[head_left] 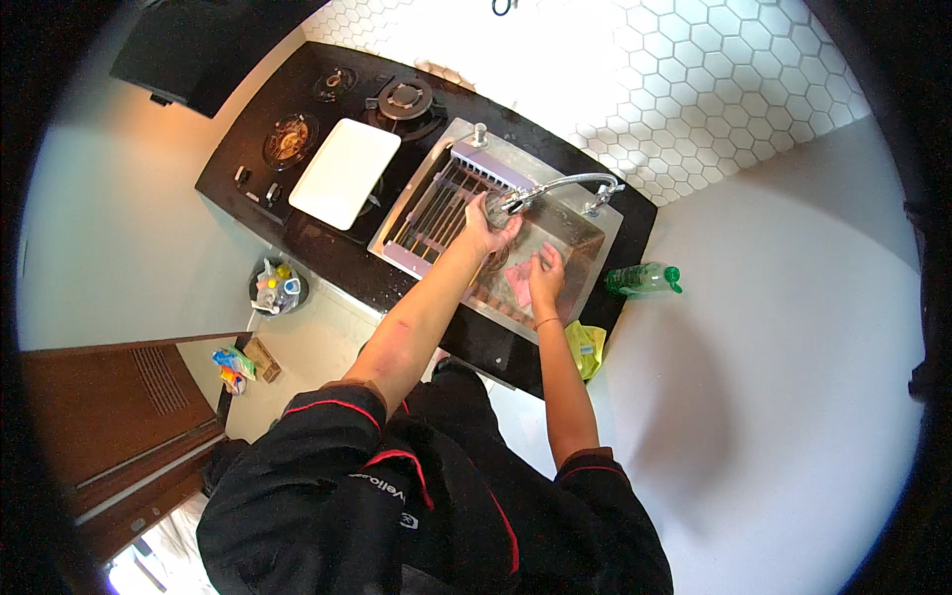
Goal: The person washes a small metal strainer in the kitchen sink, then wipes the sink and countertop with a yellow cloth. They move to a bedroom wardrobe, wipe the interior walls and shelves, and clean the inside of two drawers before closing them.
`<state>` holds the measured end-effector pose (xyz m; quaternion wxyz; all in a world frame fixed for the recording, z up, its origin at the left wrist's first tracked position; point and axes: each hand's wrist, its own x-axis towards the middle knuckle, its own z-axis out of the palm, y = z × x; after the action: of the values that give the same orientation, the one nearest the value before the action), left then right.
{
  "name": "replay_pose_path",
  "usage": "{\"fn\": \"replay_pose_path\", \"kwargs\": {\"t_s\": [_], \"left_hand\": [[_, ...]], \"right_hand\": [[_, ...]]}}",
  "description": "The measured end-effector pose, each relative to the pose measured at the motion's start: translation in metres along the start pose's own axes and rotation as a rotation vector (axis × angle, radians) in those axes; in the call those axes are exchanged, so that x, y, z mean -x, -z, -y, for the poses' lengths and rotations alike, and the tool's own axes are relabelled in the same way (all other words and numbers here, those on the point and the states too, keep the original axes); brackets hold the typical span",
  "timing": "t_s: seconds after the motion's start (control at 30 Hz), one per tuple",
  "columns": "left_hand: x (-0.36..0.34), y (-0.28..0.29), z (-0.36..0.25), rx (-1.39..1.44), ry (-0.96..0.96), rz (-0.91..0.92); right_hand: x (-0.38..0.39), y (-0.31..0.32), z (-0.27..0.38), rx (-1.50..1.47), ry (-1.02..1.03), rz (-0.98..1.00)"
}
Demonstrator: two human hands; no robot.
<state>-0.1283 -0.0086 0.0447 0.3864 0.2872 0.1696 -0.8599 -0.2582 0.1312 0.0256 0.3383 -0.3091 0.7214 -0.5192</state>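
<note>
My left hand grips a clear, greyish vessel, apparently a glass, under the head of the curved chrome faucet. Lower in the steel sink, my right hand has its fingers curled at a pink cloth or sponge. Across the sink's left part lies a rack of metal bars with pale purple ends, just beside my left hand.
A white tray lies on the black gas hob at left. A green bottle and yellow package sit right of the sink. A bin and packages stand low at left. A tiled wall rises behind.
</note>
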Motion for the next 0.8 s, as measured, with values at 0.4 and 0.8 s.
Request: {"fn": "replay_pose_path", "kwargs": {"t_s": [0.4, 0.8], "left_hand": [[-0.008, 0.017, 0.018, -0.343, -0.107, 0.100], [0.008, 0.040, 0.007, -0.983, -0.860, -0.195]], "right_hand": [[-0.019, -0.064, 0.062, 0.305, 0.618, 0.143], [-0.052, -0.123, 0.004, -0.453, -0.187, -0.057]]}}
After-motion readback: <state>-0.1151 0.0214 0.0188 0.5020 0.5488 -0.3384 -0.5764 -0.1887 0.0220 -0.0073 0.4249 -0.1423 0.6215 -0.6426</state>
